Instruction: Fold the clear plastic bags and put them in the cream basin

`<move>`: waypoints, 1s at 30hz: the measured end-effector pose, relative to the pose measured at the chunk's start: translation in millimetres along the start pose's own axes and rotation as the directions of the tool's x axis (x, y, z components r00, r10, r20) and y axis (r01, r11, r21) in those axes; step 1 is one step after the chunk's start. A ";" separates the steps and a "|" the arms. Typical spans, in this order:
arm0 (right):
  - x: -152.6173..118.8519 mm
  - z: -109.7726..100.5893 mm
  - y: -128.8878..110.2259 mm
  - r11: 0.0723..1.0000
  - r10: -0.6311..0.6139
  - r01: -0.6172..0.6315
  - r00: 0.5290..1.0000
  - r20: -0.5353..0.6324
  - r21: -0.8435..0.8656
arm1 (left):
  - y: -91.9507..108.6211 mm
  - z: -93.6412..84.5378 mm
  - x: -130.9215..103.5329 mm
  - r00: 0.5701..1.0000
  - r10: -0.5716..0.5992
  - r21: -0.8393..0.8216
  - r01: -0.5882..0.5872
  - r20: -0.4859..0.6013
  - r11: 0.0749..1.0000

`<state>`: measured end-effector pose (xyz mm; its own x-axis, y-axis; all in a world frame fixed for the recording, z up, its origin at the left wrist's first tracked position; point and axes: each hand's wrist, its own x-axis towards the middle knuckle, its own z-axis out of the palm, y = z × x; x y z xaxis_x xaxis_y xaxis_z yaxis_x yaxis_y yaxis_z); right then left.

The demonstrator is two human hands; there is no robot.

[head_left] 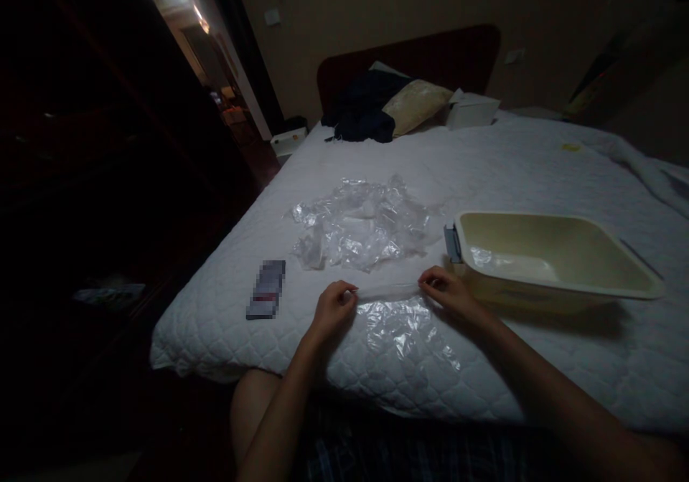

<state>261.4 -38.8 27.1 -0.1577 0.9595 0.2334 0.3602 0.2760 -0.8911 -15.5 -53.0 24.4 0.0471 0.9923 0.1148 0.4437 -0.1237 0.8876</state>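
Observation:
My left hand [336,304] and my right hand [444,288] are both closed in a pinch at the two ends of one edge of a clear plastic bag [398,324]. The edge is drawn straight between them, and the rest of the bag spreads, shiny and wrinkled, over the quilted white bedding towards my lap. Just beyond my hands lies a loose heap of crumpled clear plastic bags [366,224]. To the right of my right hand stands a cream plastic bin [543,252] with a grey latch on its rim; some clear plastic lies inside it.
A dark, blurred-out flat item [266,290] lies on the bed [226,267] to the left. Dark clothing [366,105], a beige pillow [417,105] and a white box [474,111] sit by the headboard [463,52]. The bed's left edge drops to a dark floor.

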 end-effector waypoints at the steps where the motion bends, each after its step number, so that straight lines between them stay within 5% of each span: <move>1: -3.7 -2.1 -1.3 0.998 -0.048 0.049 0.999 0.021 -0.038 | 3.0 -1.9 -3.2 0.995 0.097 0.097 -0.097 0.005 0.991; 4: -16.2 -7.7 -6.4 0.969 -0.183 0.193 0.980 0.081 -0.153 | 9.2 -8.5 -13.9 0.933 0.343 0.300 -0.359 0.107 0.884; 8: -33.8 -12.7 -15.9 0.900 -0.284 0.320 0.946 0.157 -0.296 | 7.7 -13.5 -29.6 0.830 0.492 0.416 -0.558 0.263 0.718; 18: -59.1 -19.1 -15.9 0.722 -0.361 0.473 0.880 0.308 -0.505 | -7.2 -7.8 -50.0 0.654 0.633 0.511 -0.743 0.414 0.433; 24: -64.5 -17.9 -5.5 0.717 -0.388 0.503 0.863 0.322 -0.483 | -9.0 -10.8 -57.7 0.657 0.578 0.479 -0.751 0.483 0.454; 30: -72.0 -19.9 -10.6 0.850 -0.284 0.353 0.933 0.222 -0.392 | -8.8 -11.8 -63.6 0.669 0.525 0.471 -0.743 0.527 0.475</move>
<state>287.3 -109.7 27.5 -0.4540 0.8037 0.3847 0.6106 0.5950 -0.5226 -33.0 -115.1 14.6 0.7356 0.6037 0.3074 0.5974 -0.7920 0.1259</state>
